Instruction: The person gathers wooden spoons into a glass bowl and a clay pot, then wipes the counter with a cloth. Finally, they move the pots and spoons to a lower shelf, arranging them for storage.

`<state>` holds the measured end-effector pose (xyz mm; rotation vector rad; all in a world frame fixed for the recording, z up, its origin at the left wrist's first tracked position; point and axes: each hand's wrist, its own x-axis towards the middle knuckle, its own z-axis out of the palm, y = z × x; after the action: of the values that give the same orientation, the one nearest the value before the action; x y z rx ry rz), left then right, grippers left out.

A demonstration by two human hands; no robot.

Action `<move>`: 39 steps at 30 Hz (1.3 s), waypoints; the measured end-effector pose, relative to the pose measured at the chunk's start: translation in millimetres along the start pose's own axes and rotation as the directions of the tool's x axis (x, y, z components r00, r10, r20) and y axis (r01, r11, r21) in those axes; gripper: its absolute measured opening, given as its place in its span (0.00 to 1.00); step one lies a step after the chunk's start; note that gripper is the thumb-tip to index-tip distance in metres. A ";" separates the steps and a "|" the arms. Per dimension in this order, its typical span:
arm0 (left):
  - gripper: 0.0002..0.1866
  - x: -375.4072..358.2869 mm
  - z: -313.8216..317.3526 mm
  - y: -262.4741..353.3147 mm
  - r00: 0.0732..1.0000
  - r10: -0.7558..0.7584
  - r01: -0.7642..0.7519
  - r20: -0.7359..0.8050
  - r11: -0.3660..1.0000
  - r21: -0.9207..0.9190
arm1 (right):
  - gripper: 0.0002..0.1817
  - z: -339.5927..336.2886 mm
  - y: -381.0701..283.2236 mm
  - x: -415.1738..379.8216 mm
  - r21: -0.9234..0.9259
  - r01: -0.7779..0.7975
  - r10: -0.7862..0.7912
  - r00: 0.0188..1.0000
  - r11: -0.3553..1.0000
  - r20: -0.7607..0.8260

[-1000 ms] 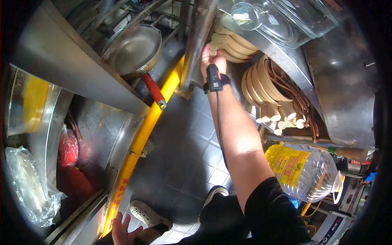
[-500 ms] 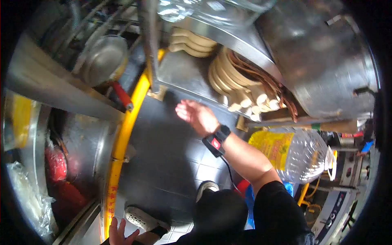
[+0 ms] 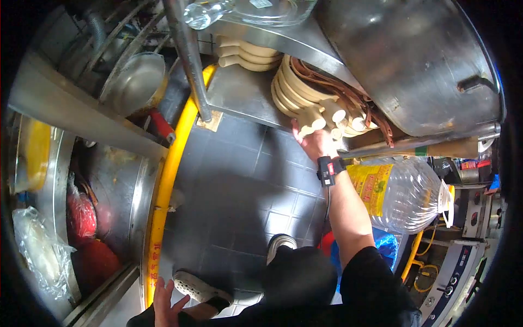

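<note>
My right hand (image 3: 317, 143), with a black band on its wrist, reaches up to the lower shelf. Its fingertips are right at the handle (image 3: 310, 119) of a cream-coloured handled pot. One finger stretches along the left of that handle, apart from the others, which are partly hidden. The pot belongs to a nested stack of cream pots (image 3: 286, 92) lying on their sides, handles toward me. Brown strips (image 3: 348, 90) lie over the stack. Low at the left, my left hand (image 3: 166, 302) is empty with spread fingers, near a yellow pipe (image 3: 155, 229).
More cream pots (image 3: 250, 54) sit farther back on the metal shelf (image 3: 234, 90). A large metal pot (image 3: 408, 65) stands at upper right. Below it is a clear plastic jug (image 3: 411, 196) with a yellow label. A red-handled pan (image 3: 139, 82) is at left, beside the yellow pipe.
My right hand has moved right and up, from over the floor to the pot handles. My left hand stays low at the left, fingers still spread. The view has shifted slightly.
</note>
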<state>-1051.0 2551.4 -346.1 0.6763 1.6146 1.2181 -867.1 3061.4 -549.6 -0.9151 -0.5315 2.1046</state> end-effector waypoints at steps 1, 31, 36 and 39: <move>0.50 -2.3 1.0 0.3 1.000 -0.022 0.022 0.014 0.998 -0.050 | 0.17 1.3 0.0 -0.3 -0.021 0.008 -0.008 0.999 1.000 -0.042; 0.34 -22.5 -23.4 -110.1 0.976 -0.215 0.217 -0.035 0.971 0.098 | 0.17 138.7 161.0 39.9 -0.220 -0.218 0.258 0.951 0.951 0.169; 0.26 -14.7 -10.5 -88.6 0.993 0.023 -0.017 -0.112 0.998 0.054 | 0.22 48.1 111.4 -31.0 0.073 -0.213 0.210 0.977 0.974 0.044; 0.48 6.6 21.7 8.8 0.999 -0.030 0.032 0.023 0.997 -0.064 | 0.17 -25.4 64.4 -41.1 0.279 0.069 -0.010 0.978 0.958 -0.207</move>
<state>-1034.6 2568.7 -341.0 0.6200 1.5554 1.2306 -860.6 2991.2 -588.3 -0.9287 -0.1336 1.9576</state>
